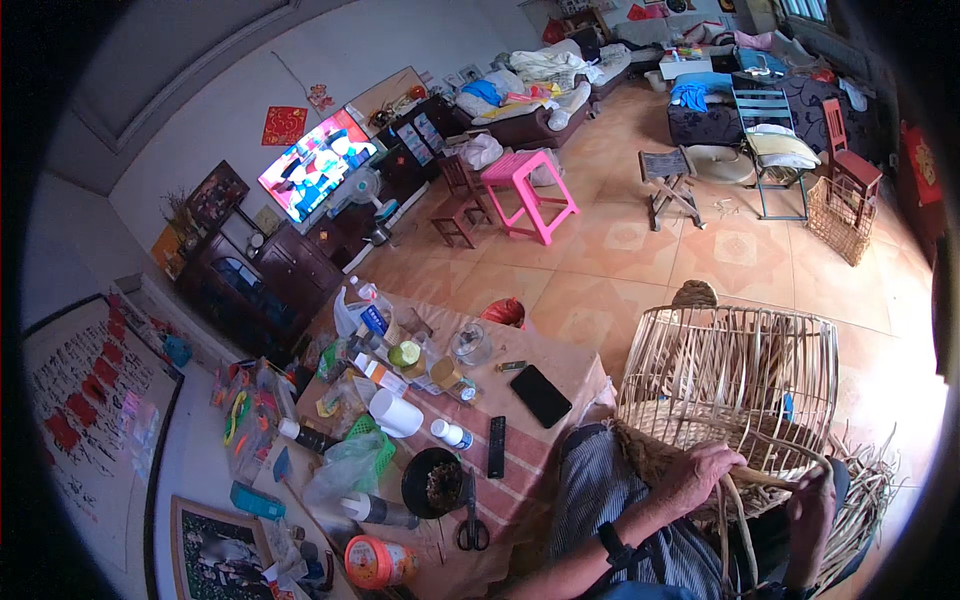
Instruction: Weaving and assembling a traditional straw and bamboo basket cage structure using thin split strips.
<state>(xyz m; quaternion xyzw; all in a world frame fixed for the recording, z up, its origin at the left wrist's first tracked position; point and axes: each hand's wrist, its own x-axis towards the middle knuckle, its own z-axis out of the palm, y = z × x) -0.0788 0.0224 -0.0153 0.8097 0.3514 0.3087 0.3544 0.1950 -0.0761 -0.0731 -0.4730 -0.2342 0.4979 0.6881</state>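
On my lap rests a large, partly woven basket (735, 375), with open ribs of pale wicker and a denser braided band on its near left side. My left hand (700, 474), with a black band on the wrist, is closed at the basket's near edge. A thick tan strand (765, 479) runs from its fingers across to my right hand (812, 502), which is closed around the strand's other end. Loose strand lengths (738, 525) hang down between my hands. The right fingertips are partly hidden.
Left of me, a cloth-covered table (570, 395) carries a phone (541, 395), a remote (497, 447), scissors (472, 525), a black bowl (415, 490) and several bottles. Loose strands (868, 500) pile up at my right. A pink stool (525, 185) and a folding stool (670, 180) stand farther off.
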